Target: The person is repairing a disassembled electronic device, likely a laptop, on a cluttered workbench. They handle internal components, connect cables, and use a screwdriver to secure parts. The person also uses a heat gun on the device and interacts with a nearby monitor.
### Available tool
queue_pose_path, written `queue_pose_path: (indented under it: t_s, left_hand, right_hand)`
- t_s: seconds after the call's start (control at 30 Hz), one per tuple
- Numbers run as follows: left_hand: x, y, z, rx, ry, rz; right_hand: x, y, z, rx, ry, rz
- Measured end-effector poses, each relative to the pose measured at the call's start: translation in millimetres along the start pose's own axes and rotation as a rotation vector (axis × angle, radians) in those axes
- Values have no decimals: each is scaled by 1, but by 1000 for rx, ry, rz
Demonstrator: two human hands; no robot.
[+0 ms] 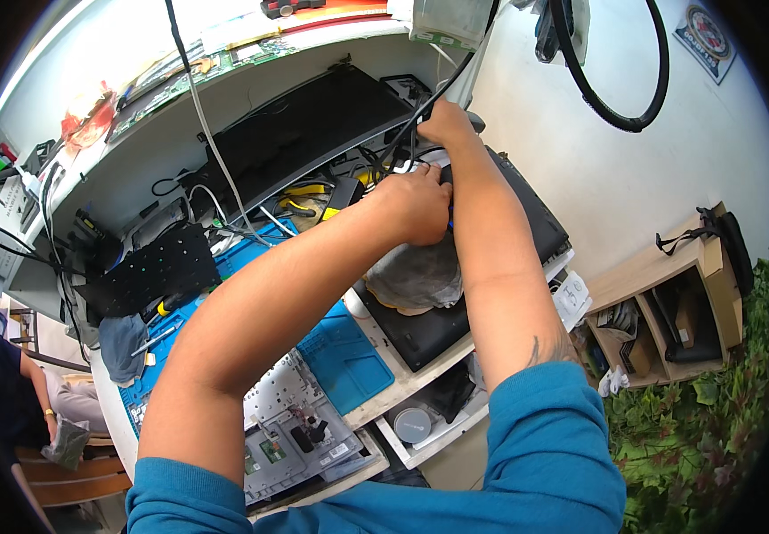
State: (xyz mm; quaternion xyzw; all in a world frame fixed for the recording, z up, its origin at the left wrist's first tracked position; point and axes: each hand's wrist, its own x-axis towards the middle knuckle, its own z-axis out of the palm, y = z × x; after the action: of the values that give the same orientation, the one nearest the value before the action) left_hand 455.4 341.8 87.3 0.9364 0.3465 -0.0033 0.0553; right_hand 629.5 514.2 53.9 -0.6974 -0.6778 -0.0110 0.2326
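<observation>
Right of frame centre, a grey cloth (416, 278) lies on a flat black case (424, 336); just above, the left hand (416, 203) is partly curled — grip not visible. Upper centre, the right hand (445, 123) bends beside black cables (409, 123) — hold hidden; the step appears to be cable handling, next requiring secure fingertip contact.

right of frame: i note a wooden shelf unit (641, 280), leafy greenery (692, 445) beside it. upper right: square plaque (706, 40) on the pale wall (714, 151), black looped hose (662, 53). lower left: seated person (0, 378) in dark top, with a greyish bag (68, 442).
</observation>
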Motion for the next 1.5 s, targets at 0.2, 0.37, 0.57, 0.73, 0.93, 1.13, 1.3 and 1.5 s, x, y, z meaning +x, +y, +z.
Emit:
queue_pose_path:
  t_s: [0.2,0.37,0.57,0.73,0.93,1.13,1.3,1.5]
  left_hand:
    - [-22,5,-6,54,31,72]
    - [-47,-7,8,7,244,209]
    - [-95,-17,-27,-81,263,159]
    - [-150,-38,-48,-128,516,101]
    - [-215,-45,-68,-121,509,29]
    - [-248,-30,-60,-154,478,80]
    - [-253,-18,-61,-147,484,114]
    - [-254,-28,-57,-84,531,106]
  right_hand:
    - [-7,6,-10,41,-47,1]
    - [-29,9,-40,53,34,63]
    - [-62,7,-77,197,224,-161]
    - [-102,-12,-115,148,264,-341]
    - [-183,-52,-162,79,164,-362]
    - [-266,-86,-146,134,73,-379]
    - [-313,-111,-120,168,-90,-435]
    - [-337,-127,-96,231,-88,-558]
